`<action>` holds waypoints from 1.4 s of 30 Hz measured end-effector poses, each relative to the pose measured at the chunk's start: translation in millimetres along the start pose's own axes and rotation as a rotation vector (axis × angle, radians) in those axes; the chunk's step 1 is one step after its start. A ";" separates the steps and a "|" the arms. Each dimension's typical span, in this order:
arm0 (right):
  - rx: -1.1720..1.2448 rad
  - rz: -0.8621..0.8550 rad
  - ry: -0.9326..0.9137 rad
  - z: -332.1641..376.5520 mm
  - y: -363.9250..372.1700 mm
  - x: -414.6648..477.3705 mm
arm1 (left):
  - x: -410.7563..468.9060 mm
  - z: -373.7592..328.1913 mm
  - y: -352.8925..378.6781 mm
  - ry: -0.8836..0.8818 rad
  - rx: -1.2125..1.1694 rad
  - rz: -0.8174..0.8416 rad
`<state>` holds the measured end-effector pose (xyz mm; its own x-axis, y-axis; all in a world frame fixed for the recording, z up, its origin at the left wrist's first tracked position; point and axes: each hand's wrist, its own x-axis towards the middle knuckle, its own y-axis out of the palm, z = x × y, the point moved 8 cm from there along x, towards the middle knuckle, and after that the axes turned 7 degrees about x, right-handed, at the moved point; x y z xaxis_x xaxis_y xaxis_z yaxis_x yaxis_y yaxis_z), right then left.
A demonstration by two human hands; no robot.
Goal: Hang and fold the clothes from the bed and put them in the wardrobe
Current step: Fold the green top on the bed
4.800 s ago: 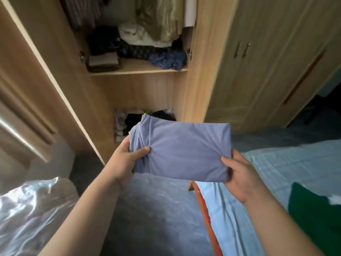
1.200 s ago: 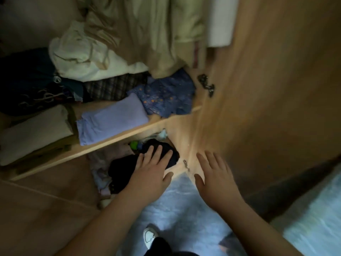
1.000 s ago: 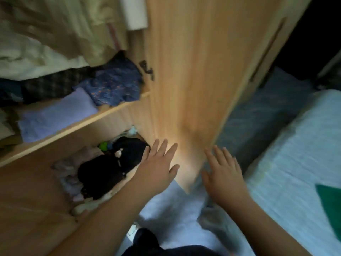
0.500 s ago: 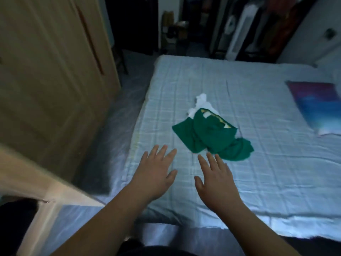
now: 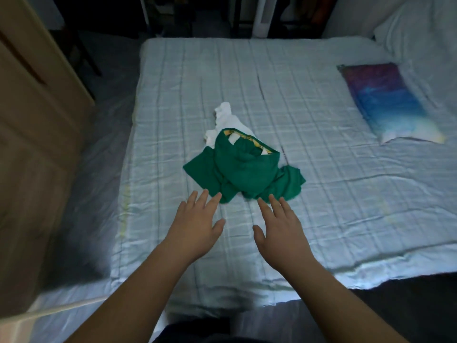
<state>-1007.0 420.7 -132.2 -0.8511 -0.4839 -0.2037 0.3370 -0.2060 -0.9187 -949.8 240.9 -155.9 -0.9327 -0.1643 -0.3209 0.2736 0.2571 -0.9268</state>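
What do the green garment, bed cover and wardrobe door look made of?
The green garment: soft matte knit, probably cotton jersey; it crumples in limp folds. The bed cover: thin woven fabric, slight sheen, fine creases, faint check. The wardrobe door: light wood-grain panel, matte; laminate or solid wood, cannot tell.

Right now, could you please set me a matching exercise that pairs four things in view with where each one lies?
Things:
1. green garment
2. white garment
3. purple and blue cloth
4. wooden wardrobe

Places:
A. at the left edge of view, beside the bed
B. on the far right part of the bed
C. crumpled in the middle of the bed, on top
D. partly under another garment, poking out on its far side

Pairs: 1-C, 2-D, 3-B, 4-A.
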 end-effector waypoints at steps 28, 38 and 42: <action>0.331 0.202 0.389 -223.9 129.7 447.0 | 493.3 63.5 94.0 0.005 0.114 0.216; -0.180 0.255 0.339 -267.0 156.2 445.2 | 564.6 92.7 102.3 -0.019 0.159 0.208; -0.193 0.125 0.328 -280.0 133.9 410.5 | 541.6 98.3 72.6 0.006 0.033 0.070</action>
<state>-1424.0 432.7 -433.5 -0.9021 -0.1918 -0.3867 0.3910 0.0163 -0.9203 -1412.0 77.0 -416.2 -0.9125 -0.1415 -0.3839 0.3454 0.2363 -0.9082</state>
